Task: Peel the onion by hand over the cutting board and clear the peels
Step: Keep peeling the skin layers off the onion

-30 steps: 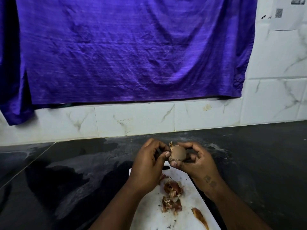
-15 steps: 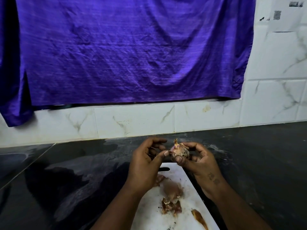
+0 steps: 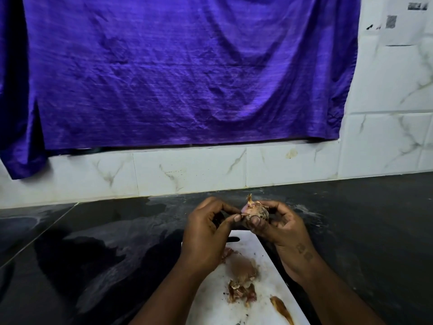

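Observation:
A small onion [image 3: 255,209] with pinkish flesh and papery brown skin is held above the far end of the white cutting board [image 3: 262,249]. My right hand [image 3: 283,228] grips it from the right and below, thumb across its front. My left hand [image 3: 208,233] pinches a flap of skin at the onion's left side between thumb and forefinger. Brown peels [image 3: 241,280] lie in a loose pile on the board below the hands, and a single strip of peel [image 3: 281,309] lies nearer the board's right edge.
The board sits on a dark, glossy countertop [image 3: 105,254] with pale streaks. A white marble-tiled wall [image 3: 187,172] runs behind it, mostly covered by a hanging purple cloth [image 3: 175,71]. A paper sheet [image 3: 403,19] is stuck at the upper right.
The onion has been turned in my right hand, showing pink flesh and a pointed tip. A freshly dropped peel now lies on the pile. My left thumb and forefinger have closed on the skin.

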`<state>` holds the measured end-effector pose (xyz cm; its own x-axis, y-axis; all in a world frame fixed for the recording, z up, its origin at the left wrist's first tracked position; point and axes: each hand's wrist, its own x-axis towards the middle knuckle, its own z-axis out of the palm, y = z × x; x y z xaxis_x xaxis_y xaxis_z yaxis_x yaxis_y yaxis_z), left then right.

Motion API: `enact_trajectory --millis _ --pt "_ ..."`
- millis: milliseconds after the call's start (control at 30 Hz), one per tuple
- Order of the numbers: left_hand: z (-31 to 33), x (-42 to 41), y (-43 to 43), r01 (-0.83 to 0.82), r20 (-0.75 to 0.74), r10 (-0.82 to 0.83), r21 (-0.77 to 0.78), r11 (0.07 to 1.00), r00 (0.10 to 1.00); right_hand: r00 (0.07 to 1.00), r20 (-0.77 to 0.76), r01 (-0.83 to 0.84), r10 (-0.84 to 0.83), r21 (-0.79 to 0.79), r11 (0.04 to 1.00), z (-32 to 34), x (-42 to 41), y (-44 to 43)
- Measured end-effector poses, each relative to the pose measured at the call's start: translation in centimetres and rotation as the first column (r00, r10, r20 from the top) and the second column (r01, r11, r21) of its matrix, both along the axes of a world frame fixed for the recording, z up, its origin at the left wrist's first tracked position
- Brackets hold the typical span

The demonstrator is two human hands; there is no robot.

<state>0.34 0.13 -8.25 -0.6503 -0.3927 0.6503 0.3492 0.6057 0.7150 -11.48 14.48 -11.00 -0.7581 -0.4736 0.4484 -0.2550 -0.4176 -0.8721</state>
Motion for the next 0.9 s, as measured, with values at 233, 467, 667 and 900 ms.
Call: enact_trajectory --millis 233,467,667,900 --pt "-0.4 -0.2 -0.3 0.072 -0.029 -0.077 -0.146 0.987 0.997 0.989 0.142 -0.018 0.033 -0.108 0.994 0.1 -0.4 -0.1" --pt "-1.1 -0.3 -0.7 0.168 0.077 -0.154 -0.258 0.951 0.985 0.971 0.232 -0.016 0.054 -0.162 0.987 0.5 -0.2 0.0" --pt "-1.1 -0.2 -0.8 0.217 0.216 -0.139 -0.396 0.892 0.966 0.961 0.260 -0.049 0.100 -0.195 0.980 0.6 -0.1 0.1" --pt "-0.7 0.3 -1.4 0.252 0.299 -0.129 -0.419 0.872 0.946 0.913 0.394 0.004 0.109 -0.275 0.962 0.7 -0.4 0.2"
